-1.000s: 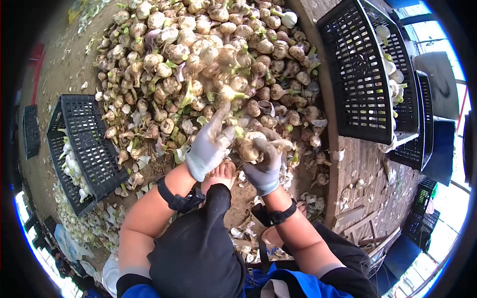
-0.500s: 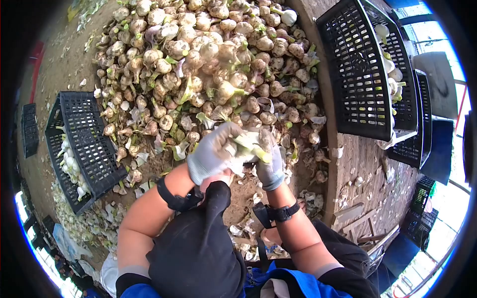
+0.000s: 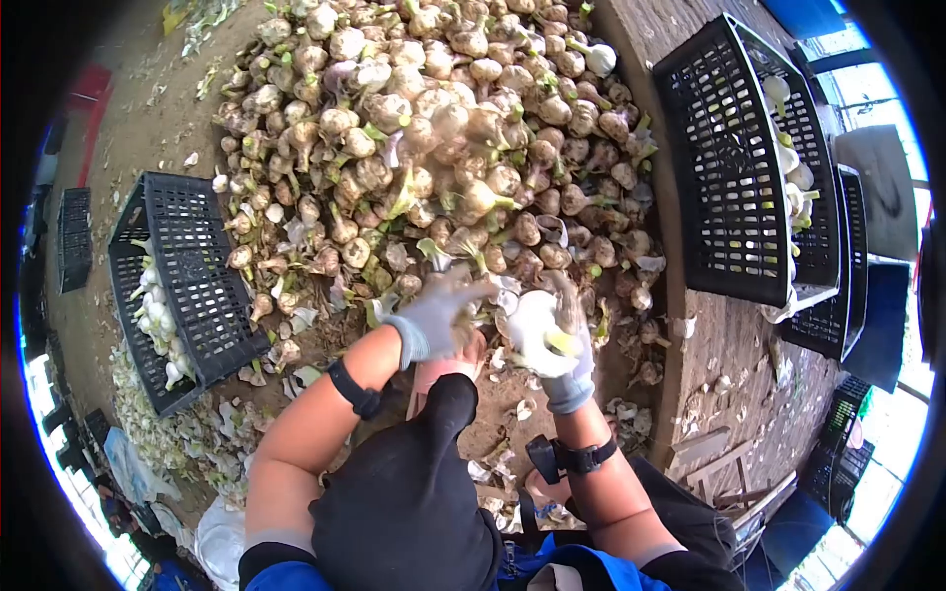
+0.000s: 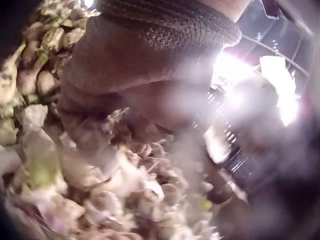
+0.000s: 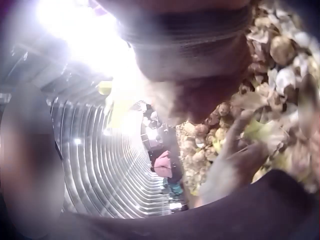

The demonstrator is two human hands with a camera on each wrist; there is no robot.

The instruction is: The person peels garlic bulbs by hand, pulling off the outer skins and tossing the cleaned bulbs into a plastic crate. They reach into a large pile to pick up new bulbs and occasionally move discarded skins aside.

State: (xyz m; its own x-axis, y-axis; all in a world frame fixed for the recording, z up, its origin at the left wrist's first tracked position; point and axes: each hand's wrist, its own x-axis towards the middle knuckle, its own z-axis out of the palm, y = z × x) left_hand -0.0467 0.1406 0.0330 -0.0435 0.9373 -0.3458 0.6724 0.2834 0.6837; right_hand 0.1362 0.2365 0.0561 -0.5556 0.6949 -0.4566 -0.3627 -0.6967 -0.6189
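Right hand (image 3: 570, 360) grips a peeled white garlic bulb (image 3: 532, 325); left hand (image 3: 434, 317) motion-blurred, grip untellable; garlic heap (image 3: 434, 128) just beyond both, left crate (image 3: 187, 286) and right crate (image 3: 729, 167) flanking.

The brown dirt floor (image 3: 128, 128) carries everything here. A big heap of dirty, tan garlic bulbs with green stubs (image 3: 443, 128) lies right on it and fills the middle. To the left of the heap a black plastic crate with a grid of holes (image 3: 187, 286) sits tipped on the dirt, touching the edge of the heap, with clean white garlic bulbs (image 3: 153, 305) inside. A smaller black crate (image 3: 74, 241) lies farther left, well apart. On the right a tall black plastic crate (image 3: 734, 167) stands on a raised brown strip (image 3: 709, 345) beside the heap. Thin, pale garlic skins (image 3: 212, 433) lie all over the dirt near the left crate.
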